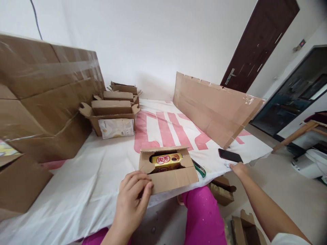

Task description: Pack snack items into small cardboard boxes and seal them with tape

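Observation:
A small cardboard box lies near the front edge of the table, its top flaps folded in around an opening. Through that opening shows a yellow packet with red lettering. My left hand has its fingers curled over the box's near left corner, thumb along the side. At the table's right front edge, my right hand is closed, fingertips by a tiny white bit whose kind is unclear. Just beyond it rests a dark phone. A green-handled utility knife lies against the box's right side.
Large taped cartons are stacked on the left. Several open small boxes stand in a row at the back, a white pouch leaning on the front one. A cardboard sheet stands upright at right. Open boxes sit below the table.

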Motion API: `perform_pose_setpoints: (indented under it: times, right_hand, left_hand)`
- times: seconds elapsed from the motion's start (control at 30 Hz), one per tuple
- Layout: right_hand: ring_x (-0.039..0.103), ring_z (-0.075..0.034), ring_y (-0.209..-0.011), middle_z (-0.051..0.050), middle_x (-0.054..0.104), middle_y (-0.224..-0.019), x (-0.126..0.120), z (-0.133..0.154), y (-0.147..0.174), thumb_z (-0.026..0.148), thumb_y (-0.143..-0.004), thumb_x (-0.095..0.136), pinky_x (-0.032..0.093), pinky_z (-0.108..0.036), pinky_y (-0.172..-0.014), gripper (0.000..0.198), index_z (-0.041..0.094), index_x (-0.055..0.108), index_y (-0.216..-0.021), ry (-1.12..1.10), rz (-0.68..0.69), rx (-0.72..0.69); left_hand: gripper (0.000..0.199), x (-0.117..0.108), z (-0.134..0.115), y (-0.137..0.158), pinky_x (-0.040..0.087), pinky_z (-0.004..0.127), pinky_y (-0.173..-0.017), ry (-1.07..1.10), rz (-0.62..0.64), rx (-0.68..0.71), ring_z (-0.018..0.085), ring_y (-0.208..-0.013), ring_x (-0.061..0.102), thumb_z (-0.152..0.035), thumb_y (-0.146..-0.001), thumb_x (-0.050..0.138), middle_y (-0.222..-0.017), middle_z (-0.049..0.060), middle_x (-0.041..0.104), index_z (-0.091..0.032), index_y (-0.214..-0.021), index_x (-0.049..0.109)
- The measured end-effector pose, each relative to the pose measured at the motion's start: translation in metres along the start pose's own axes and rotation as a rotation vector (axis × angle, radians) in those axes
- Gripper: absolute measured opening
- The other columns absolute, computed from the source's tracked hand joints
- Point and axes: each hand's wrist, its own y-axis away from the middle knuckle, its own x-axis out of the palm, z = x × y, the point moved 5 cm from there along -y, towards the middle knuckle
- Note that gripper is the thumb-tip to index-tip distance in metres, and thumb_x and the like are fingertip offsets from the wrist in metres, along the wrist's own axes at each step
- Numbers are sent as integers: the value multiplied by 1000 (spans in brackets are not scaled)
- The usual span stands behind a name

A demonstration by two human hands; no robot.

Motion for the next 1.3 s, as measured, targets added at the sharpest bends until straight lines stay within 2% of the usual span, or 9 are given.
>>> perform_pose_setpoints:
  times: [0.1,0.23,0.33,0.47,0.53,0.63,0.83,1.03,1.3]
  right_hand:
    - [53,-44,-110,-26,62,-107,-18,24,6,41,-66,68,42,-61,-88,43,12,63,-97,-44,-72,-66]
    - [56,-32,-110,-18,63,-110,-40,97,39,41,-78,50,45,-48,-95,36,16,61,-103,-237,-98,-438]
    - [61,-23,-96,-10,64,-107,-67,160,102,43,-87,44,50,-39,-89,32,20,58,-106,-411,-85,-760]
    - [60,-22,-104,-9,64,-109,-108,230,227,24,-91,49,50,-39,-92,24,22,56,-114,-559,-18,-1575]
    - [57,-21,-110,-10,61,-119,-113,253,265,18,-93,45,49,-38,-94,31,21,52,-122,-499,110,-1736]
    - [57,-22,-111,-11,61,-121,-102,285,278,14,-92,42,48,-40,-94,34,19,53,-123,-259,205,-1681]
    - [59,-33,-100,-14,68,-102,-75,321,258,42,-68,77,42,-46,-84,50,18,62,-110,317,277,-1511]
    - [54,-27,-98,-7,63,-99,-85,310,280,37,-74,72,36,-43,-87,38,21,62,-107,30,220,-1641]
    - [49,-25,-91,-9,56,-99,-98,289,301,24,-76,62,37,-44,-88,42,18,58,-117,-221,176,-1764]
  left_hand:
    - [13,5,-4,3,49,39,-80,-161,34,-13,23,-92,56,-22,-86,56,-97,8,63,-23,-91,67]
    - [31,13,-8,8,47,52,-90,-373,50,-74,33,-114,47,-14,-83,53,-124,14,49,-26,-108,67]
    - [36,17,-6,10,46,57,-93,-429,72,-164,37,-121,41,-13,-81,54,-134,15,40,-25,-114,64]
    - [43,21,1,13,45,56,-98,-317,85,-271,34,-126,42,-13,-83,51,-143,13,33,-26,-123,58]
    - [52,21,4,16,44,55,-101,-233,69,-309,32,-130,41,-13,-84,49,-148,13,29,-28,-134,49]
    - [62,19,11,19,43,54,-103,-119,44,-360,30,-133,40,-16,-85,50,-148,14,33,-28,-144,35]
    - [63,17,30,21,48,47,-94,96,-63,-496,27,-116,55,-25,-80,61,-125,14,54,-19,-137,36]
    - [61,10,44,21,49,41,-86,243,-87,-684,25,-100,59,-32,-71,70,-107,9,60,-18,-127,50]
    - [58,-12,51,19,46,31,-72,434,212,-836,21,-82,59,-32,-60,77,-87,2,59,-19,-114,58]
